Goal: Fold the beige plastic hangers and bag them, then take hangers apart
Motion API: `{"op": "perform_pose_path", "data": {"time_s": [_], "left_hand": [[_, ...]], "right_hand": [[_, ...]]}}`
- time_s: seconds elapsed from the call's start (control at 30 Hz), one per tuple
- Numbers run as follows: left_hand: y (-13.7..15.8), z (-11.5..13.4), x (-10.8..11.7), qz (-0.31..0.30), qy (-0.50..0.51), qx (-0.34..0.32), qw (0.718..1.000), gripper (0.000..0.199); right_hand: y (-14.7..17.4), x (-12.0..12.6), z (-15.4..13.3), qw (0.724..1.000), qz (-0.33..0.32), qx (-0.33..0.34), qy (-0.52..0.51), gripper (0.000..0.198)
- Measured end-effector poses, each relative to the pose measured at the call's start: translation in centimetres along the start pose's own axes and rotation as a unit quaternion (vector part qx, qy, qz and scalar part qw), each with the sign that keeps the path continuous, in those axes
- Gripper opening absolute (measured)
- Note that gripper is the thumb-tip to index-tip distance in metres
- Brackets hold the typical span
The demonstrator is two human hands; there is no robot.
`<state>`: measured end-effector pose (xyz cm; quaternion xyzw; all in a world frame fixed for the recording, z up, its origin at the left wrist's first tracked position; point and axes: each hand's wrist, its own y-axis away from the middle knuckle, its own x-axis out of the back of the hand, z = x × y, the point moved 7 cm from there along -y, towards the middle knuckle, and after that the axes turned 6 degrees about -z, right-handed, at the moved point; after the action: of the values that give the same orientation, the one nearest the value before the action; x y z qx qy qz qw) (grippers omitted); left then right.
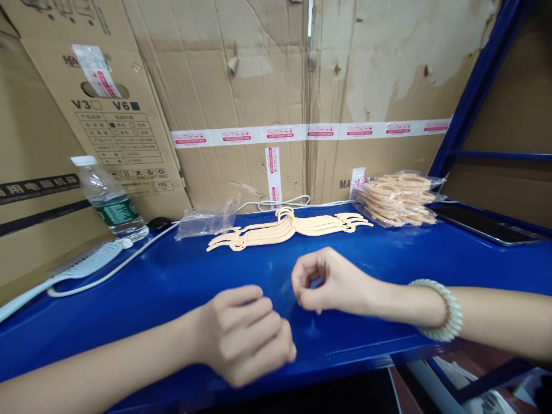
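My left hand point(250, 335) is closed in a fist over the front of the blue table, knuckles up; whatever its fingers may hold is hidden. My right hand point(322, 282) is curled, its thumb meeting its fingers in a ring, and I cannot make out anything in the pinch. A small gap separates the two hands. Beyond them lies a fanned stack of flat beige clothes hangers point(276, 230), hooks towards the back, touched by neither hand. Further right, more beige hangers in clear plastic bags point(397, 198) are piled up.
A crumpled clear bag point(207, 219) lies left of the stack. At the left are a water bottle point(112, 201), a white fan-like object point(92, 261), a black mouse point(159, 223) and a white cable point(107, 276). A phone point(485, 224) lies right. Cardboard point(241, 92) walls the back.
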<state>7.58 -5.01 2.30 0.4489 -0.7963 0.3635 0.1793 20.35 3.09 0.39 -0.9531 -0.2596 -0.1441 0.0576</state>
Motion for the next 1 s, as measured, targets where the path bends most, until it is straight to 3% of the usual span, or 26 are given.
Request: {"op": "perform_pose_path", "data": {"time_s": [0.07,0.17,0.27,0.33,0.57,0.7,0.87,1.0], "left_hand": [[0.4,-1.3,0.0,0.004,-0.015,0.036,0.999,0.027],[1.0,-2.3,0.1,0.022,-0.027,0.049,0.998,0.031],[1.3,-2.3,0.1,0.024,-0.025,0.046,0.998,0.031],[1.4,-2.2,0.0,0.025,-0.024,0.046,0.998,0.03],[1.8,-2.2,-0.3,0.023,0.001,0.054,0.998,0.024],[1.9,-2.3,-0.1,0.023,0.011,0.063,0.998,0.016],[1.6,-2.2,0.2,0.034,0.006,0.05,0.998,0.011],[1.7,-2.9,0.1,0.026,0.012,0.076,0.997,0.014]], "right_hand": [[-0.7,3.3,-1.0,0.982,0.032,0.076,0.172,0.006],[-1.6,8.4,-0.3,0.888,0.106,0.09,0.439,0.021],[-2.1,11.1,1.8,0.822,0.096,0.083,0.555,0.026],[-2.2,11.5,2.8,0.808,0.08,0.081,0.578,0.023],[-2.3,11.4,2.4,0.839,0.072,0.062,0.535,0.013],[-1.5,11.7,1.3,0.863,0.098,0.053,0.493,0.011],[0.4,11.3,-0.5,0.89,0.135,0.091,0.425,0.015],[1.5,11.1,-1.2,0.899,0.16,0.107,0.393,0.019]]}}
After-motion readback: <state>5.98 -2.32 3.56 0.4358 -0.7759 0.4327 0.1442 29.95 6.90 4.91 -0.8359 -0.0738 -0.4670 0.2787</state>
